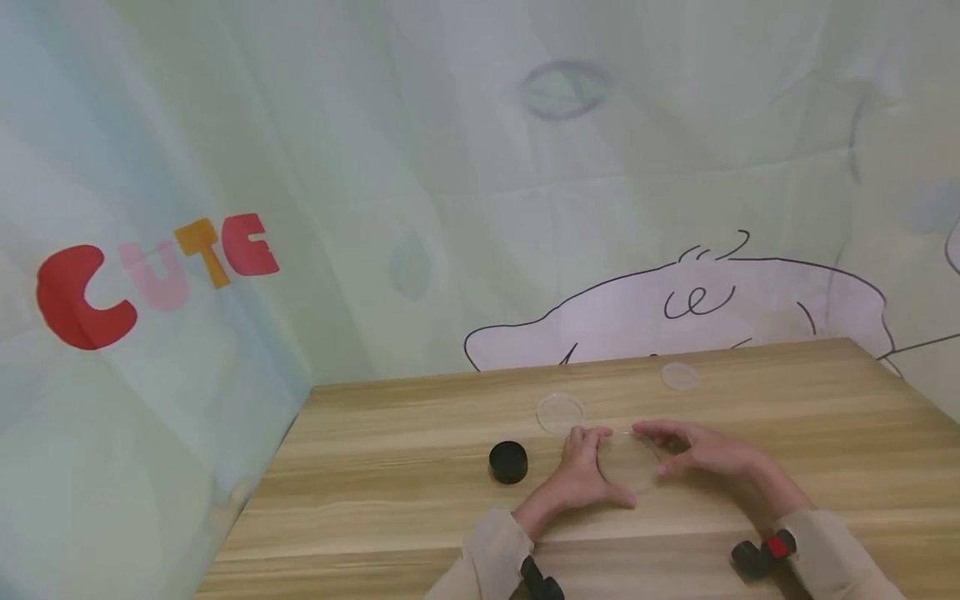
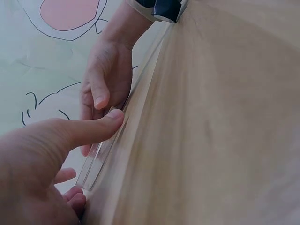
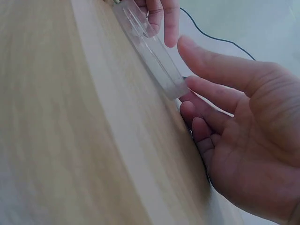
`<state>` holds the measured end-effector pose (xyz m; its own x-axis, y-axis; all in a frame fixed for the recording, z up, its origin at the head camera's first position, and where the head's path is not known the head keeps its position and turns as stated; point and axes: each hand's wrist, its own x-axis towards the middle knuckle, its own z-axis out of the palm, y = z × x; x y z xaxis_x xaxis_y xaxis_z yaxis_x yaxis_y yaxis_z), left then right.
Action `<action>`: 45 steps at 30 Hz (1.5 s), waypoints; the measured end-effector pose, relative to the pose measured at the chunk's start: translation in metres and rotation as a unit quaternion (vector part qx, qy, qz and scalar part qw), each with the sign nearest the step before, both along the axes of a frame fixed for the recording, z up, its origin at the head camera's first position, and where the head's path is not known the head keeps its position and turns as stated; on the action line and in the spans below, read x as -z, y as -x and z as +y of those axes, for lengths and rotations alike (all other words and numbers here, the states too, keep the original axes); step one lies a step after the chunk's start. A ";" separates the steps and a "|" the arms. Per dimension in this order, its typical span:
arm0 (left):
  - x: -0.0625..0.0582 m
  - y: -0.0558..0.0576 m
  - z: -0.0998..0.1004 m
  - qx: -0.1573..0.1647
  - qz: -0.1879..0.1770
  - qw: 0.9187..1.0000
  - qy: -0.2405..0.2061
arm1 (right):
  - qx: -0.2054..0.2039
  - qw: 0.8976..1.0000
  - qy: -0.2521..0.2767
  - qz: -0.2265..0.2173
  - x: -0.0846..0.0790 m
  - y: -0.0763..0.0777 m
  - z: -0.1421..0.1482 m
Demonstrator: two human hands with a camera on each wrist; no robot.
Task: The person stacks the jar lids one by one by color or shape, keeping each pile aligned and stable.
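Observation:
A clear round petri dish [image 1: 628, 463] lies flat between the two hands, low over the wooden table in the wrist views. My left hand [image 1: 581, 477] grips its rim, the thumb on the near side and the fingers on the far side. From the right, my right hand [image 1: 705, 450] reaches in with its fingers loosely bent. In the right wrist view its fingertips [image 3: 187, 84] are right at the end of the clear dish [image 3: 150, 51], while the thumb stands apart from it. The left wrist view shows the dish [image 2: 99, 157] edge-on under the left thumb.
Behind the left hand lies a clear disc [image 1: 560, 414]. Another clear disc [image 1: 679, 376] lies near the table's back edge. A short black cylinder [image 1: 508, 462] stands left of the left hand. A printed cloth [image 1: 420, 208] hangs behind the wooden table [image 1: 360, 500].

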<state>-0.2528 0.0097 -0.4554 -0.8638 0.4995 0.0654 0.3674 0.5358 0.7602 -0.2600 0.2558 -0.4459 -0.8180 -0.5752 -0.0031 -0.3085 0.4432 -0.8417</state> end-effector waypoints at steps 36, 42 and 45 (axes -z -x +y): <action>-0.043 0.055 -0.045 -0.185 -0.027 0.979 -0.083 | 0.114 0.992 0.059 -0.004 -0.021 0.055 -0.093; -0.037 0.057 -0.045 -0.209 -0.019 0.976 -0.059 | 0.115 0.992 0.046 -0.009 -0.016 0.058 -0.094; -0.036 0.058 -0.045 -0.217 -0.019 0.975 -0.038 | 0.114 0.993 0.039 -0.015 -0.013 0.059 -0.094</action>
